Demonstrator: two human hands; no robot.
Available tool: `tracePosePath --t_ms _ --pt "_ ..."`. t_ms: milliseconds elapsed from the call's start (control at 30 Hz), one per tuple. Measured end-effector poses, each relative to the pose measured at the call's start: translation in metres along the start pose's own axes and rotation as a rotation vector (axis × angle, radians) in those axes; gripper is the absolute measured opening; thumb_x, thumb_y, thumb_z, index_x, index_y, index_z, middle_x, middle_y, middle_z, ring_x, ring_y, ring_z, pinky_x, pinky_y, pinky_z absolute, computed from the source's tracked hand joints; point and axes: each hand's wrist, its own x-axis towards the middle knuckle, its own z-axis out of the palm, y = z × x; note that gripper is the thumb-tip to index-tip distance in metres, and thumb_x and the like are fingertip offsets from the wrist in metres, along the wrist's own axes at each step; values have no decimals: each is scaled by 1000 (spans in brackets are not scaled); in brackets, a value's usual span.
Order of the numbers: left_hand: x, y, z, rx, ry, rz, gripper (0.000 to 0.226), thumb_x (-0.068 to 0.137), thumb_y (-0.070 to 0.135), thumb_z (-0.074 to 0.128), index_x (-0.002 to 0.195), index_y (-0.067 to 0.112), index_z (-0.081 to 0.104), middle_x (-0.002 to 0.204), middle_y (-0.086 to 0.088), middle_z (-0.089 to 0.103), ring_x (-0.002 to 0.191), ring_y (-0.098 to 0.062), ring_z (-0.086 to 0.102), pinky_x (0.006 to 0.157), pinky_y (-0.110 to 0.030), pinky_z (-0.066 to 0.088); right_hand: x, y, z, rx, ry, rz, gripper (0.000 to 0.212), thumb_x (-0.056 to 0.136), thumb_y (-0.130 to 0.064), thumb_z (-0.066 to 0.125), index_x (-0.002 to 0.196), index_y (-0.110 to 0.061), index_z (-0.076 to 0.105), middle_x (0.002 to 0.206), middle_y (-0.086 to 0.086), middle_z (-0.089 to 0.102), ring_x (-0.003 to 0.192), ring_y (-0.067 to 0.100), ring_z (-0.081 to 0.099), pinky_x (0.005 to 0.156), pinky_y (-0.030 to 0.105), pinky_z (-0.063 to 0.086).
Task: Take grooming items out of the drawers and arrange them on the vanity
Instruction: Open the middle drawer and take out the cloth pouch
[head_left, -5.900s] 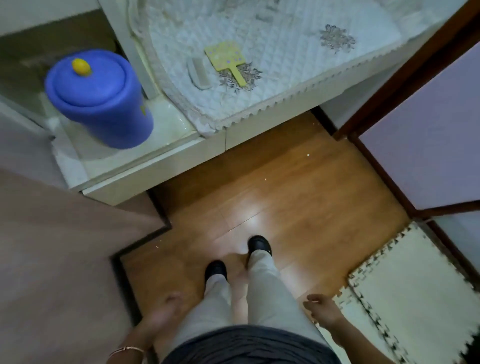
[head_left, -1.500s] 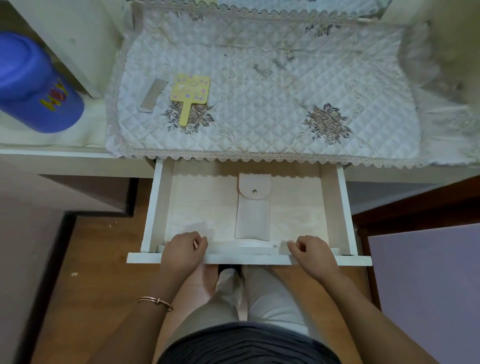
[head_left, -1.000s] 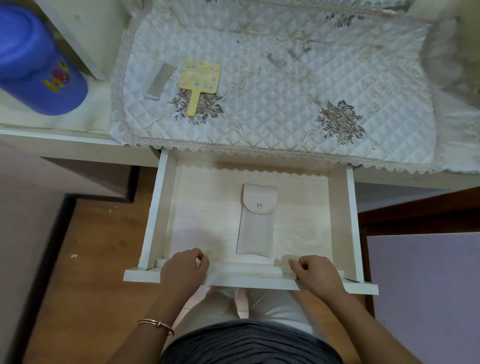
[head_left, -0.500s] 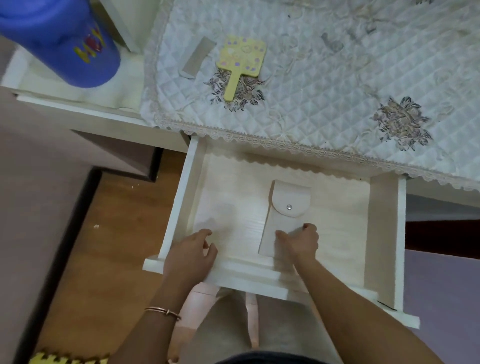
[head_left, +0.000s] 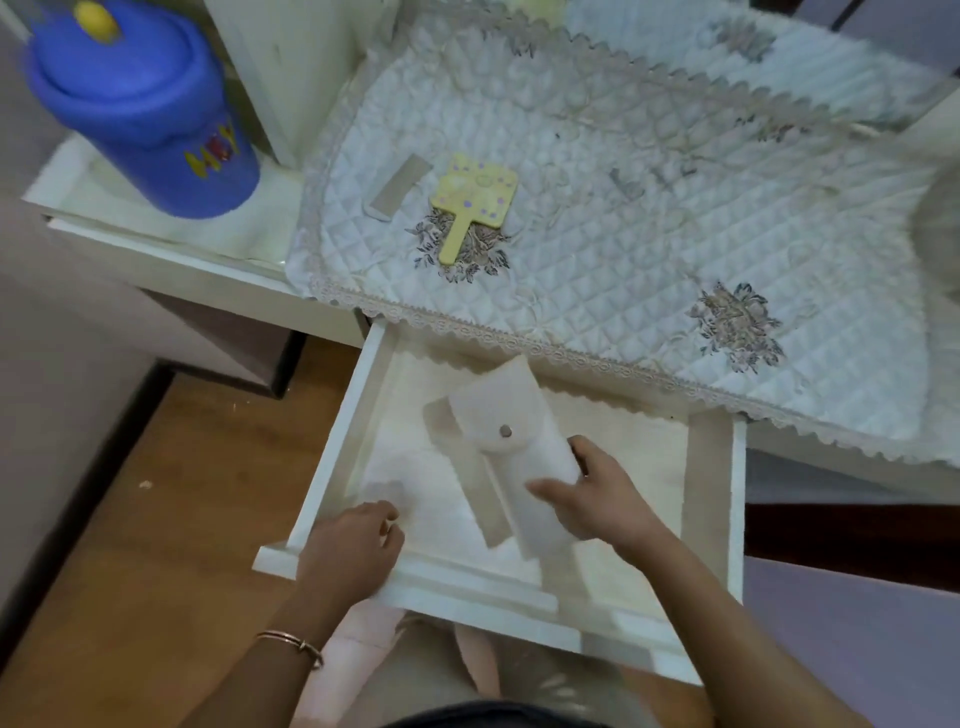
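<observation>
Raised off the drawer (head_left: 337, 441) floor since a moment earlier, the pouch (head_left: 511, 452) sat gripped in the right hand (head_left: 597, 499)'s curled fingers, not yet on the vanity (head_left: 623, 260), where mirror (head_left: 470, 202) and comb (head_left: 397, 184) lay beyond the fingertips; the left hand (head_left: 353, 545)'s grip was unclear.

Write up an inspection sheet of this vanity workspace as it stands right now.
Surface: vanity top under a quilted cover with a lace edge.
Job's things: drawer pulled open; pale pouch with snap flap, tilted over the drawer; yellow hand mirror and comb lying side by side on the cover.
Clutter: blue lidded container on the lower shelf at left.
Hands: right hand grips the pouch, fingers round it; left hand holds the drawer's front edge.
Cables: nothing seen.
Surroundings: wooden floor; bracelet on the left wrist.
</observation>
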Motion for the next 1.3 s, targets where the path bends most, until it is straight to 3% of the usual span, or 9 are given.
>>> tracePosePath --t_ms 100,233,333,533,667,900,1033,1200,1300 --pt "0 3 -1 6 -4 -11 28 90 32 44 112 23 59 107 5 69 94 -15 63 85 -28 50 12 -34 -24 230 84 -119 21 77 -13 72 91 -17 57 86 -4 64 77 14 61 57 18 49" --pt "1 6 -3 7 37 -27 27 89 31 47 109 22 63 105 4 70 94 -15 63 87 -28 49 67 -75 -48 391 317 -167 29 78 -19 69 102 -9 55 102 9 65 89 24 63 75 38 54" --pt "1 10 -6 40 24 -59 30 90 31 45 114 24 60 113 5 67 102 -15 60 93 -28 44 113 -101 -65 427 414 -183 41 83 -18 64 117 1 51 118 17 61 101 28 61 85 37 51" --pt "2 12 -4 64 2 -105 33 90 30 43 120 23 56 122 4 62 114 -17 53 101 -31 36 156 -106 -65 76 463 -144 75 82 -20 62 143 -7 20 146 16 32 133 31 35 110 40 33" --pt "4 10 -3 78 -18 -99 33 90 31 42 119 23 57 121 3 63 114 -18 53 101 -32 35 152 -83 -48 -229 467 -201 70 84 -27 61 141 -9 25 150 19 19 137 36 19 111 40 22" --pt "3 4 -1 49 -32 -63 31 91 34 40 114 26 59 112 7 67 101 -13 60 95 -29 45 160 -87 -55 -370 456 -157 63 83 -36 58 136 -13 31 149 16 25 133 39 23 107 53 30" --pt "1 3 1 39 9 10 31 92 34 40 115 25 59 112 7 68 100 -12 62 94 -28 45 115 -62 -49 -312 601 -356 55 84 -25 59 133 -8 43 142 16 39 129 34 34 106 43 30" --pt "-8 -5 6 49 51 174 49 84 45 29 101 20 68 96 4 73 88 -16 66 85 -33 49 2 34 -6 -358 225 -229 29 86 -19 61 114 -9 62 111 8 67 105 23 60 86 25 40" --pt "-12 -6 4 91 -62 265 56 85 54 21 110 25 61 103 8 69 95 -13 62 96 -33 43 -55 93 10 -407 147 -32 30 84 -27 64 111 -13 65 111 4 68 105 20 60 90 24 41"
